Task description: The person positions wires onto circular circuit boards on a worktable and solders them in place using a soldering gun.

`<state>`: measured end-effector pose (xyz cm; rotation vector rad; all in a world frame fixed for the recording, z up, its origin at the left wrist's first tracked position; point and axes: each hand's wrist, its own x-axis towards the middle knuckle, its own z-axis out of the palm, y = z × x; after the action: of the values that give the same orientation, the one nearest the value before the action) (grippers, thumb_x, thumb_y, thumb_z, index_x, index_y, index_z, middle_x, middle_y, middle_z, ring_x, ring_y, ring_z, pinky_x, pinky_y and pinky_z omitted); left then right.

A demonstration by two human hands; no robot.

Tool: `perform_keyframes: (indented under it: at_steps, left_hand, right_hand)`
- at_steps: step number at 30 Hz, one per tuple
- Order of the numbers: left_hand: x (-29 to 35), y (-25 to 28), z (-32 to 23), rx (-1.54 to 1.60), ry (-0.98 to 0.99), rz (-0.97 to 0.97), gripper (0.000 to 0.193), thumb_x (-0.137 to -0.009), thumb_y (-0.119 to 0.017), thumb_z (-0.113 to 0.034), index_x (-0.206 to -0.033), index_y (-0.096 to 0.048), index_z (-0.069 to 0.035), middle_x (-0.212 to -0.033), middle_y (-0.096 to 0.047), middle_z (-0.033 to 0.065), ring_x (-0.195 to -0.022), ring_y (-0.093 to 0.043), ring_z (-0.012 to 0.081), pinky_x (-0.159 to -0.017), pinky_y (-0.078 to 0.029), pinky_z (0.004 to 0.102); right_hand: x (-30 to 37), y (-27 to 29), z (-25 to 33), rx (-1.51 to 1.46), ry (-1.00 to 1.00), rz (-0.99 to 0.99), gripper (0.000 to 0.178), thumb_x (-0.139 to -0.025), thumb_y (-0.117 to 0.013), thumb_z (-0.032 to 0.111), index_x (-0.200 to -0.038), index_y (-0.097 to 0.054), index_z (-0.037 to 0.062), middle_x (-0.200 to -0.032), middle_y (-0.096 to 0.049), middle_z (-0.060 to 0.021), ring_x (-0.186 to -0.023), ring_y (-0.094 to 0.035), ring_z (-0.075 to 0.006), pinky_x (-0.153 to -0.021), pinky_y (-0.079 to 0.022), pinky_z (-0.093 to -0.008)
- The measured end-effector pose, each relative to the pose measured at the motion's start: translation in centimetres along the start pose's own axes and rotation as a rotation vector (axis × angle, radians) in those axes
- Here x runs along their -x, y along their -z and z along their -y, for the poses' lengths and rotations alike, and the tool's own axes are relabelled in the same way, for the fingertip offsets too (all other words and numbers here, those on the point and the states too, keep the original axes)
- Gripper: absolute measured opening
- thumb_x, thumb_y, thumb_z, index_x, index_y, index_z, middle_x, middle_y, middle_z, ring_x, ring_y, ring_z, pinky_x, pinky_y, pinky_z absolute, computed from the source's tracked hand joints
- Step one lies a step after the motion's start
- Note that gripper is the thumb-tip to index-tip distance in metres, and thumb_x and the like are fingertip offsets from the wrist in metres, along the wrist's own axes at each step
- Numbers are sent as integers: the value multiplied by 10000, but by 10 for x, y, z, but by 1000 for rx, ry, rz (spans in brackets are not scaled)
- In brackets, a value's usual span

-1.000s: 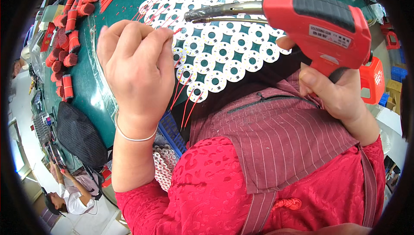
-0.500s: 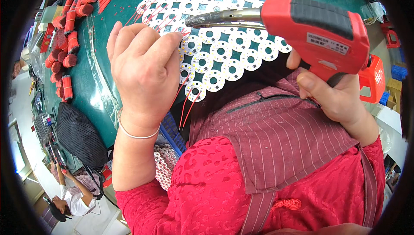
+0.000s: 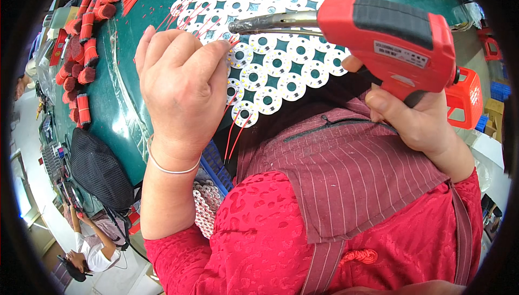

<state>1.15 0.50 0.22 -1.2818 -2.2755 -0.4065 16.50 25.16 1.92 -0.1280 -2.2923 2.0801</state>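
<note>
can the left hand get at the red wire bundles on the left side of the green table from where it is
Probably yes: the left hand is raised over the green table, and nothing lies between it and the red wire bundles, though its fingers already pinch thin red wires.

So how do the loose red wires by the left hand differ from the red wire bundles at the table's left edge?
The loose thin red wires lie singly, fanned across the white round-disc panel; the bundled red wires are packed into short, thick rolls on the green table. The loose ones reach the left hand; the bundles lie apart from it. Both are red.
</note>
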Motion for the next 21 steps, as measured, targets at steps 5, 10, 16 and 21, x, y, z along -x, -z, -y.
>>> perform_keyframes:
  at_steps: [5,10,16,21]
  left_hand:
    - [-1,-1,0,0,0,2,132,-703,-751,-15,-795,-700,-94,-716,-570,34,-767,-591,232,-937,-467,468]
    - [-1,-1,-1,-5,10,6,128,-708,-749,-17,-799,-702,-93,-719,-576,36,-767,-593,233,-944,-465,471]
    - [0,-1,-1,-2,8,3,118,-718,-746,-24,-808,-708,-92,-722,-580,38,-767,-593,234,-950,-462,473]
    - [0,0,-2,4,17,8,114,-720,-744,-25,-807,-710,-90,-726,-584,40,-764,-591,238,-957,-457,480]
  right_hand:
    - [-2,-1,-3,-52,0,-17,283,-880,-693,-27,-1153,-623,-15,-1030,-699,-58,-682,-587,-54,-589,-480,-209]
    - [-3,4,-9,-12,39,39,283,-882,-693,-27,-1153,-614,-14,-1013,-686,-56,-687,-591,-62,-589,-478,-210]
    - [0,1,-3,-51,60,-30,326,-892,-688,-10,-1207,-610,-4,-1115,-698,-92,-767,-613,-67,-610,-495,-207]
    - [3,7,-1,-17,52,-5,354,-894,-693,6,-1237,-604,3,-1175,-686,-117,-829,-629,-81,-618,-509,-209]
